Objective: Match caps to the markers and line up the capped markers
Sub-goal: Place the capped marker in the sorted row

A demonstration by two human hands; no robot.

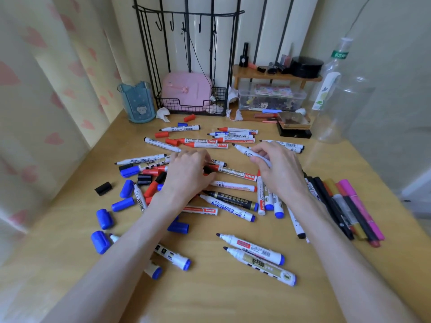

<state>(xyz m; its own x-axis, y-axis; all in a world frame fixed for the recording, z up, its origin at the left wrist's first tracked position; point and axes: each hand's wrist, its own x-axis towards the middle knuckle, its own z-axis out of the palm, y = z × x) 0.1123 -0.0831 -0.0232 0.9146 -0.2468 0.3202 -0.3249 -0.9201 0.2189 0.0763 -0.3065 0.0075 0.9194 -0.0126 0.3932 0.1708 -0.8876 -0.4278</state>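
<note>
While both forearms reach in from 6 o'clock, the hands work at the middle of a wooden table (233,304) strewn with whiteboard markers and loose caps. Clock positions are read about the hands.

Right hand (279,171): fingers and thumb curled round the barrel of an uncapped white marker (245,152). Its dark tip sticks out past the fingers toward 10 o'clock.

Left hand (186,173): palm down, fingers curled onto the pile. The fingertips are at the dark end of a red WhiteBoard marker (233,174), which lies flat between the two hands. Whether this hand grasps anything cannot be told, because the knuckles hide the contact.

Uncapped markers: a cluster of red and blue printed barrels (205,141) lies roughly side by side at 12 o'clock. More lie under and beside both wrists. Two blue-ended markers (254,249) lie side by side at 6 o'clock, tips to 9 o'clock.

Loose caps: blue caps (123,204) are scattered at 8 to 9 o'clock. One black cap (103,188) sits apart at 9 o'clock, and red caps (161,134) are at 11 o'clock.

Lined-up row (331,203): dark, gold and pink markers, apparently capped, lie parallel and touching at 3 o'clock, near the table's right edge.

Back edge, 10 to 2 o'clock: blue pen cup (137,103), black wire rack (191,108) holding a pink case, small wooden shelf (275,76), clear plastic bottle (335,94).
</note>
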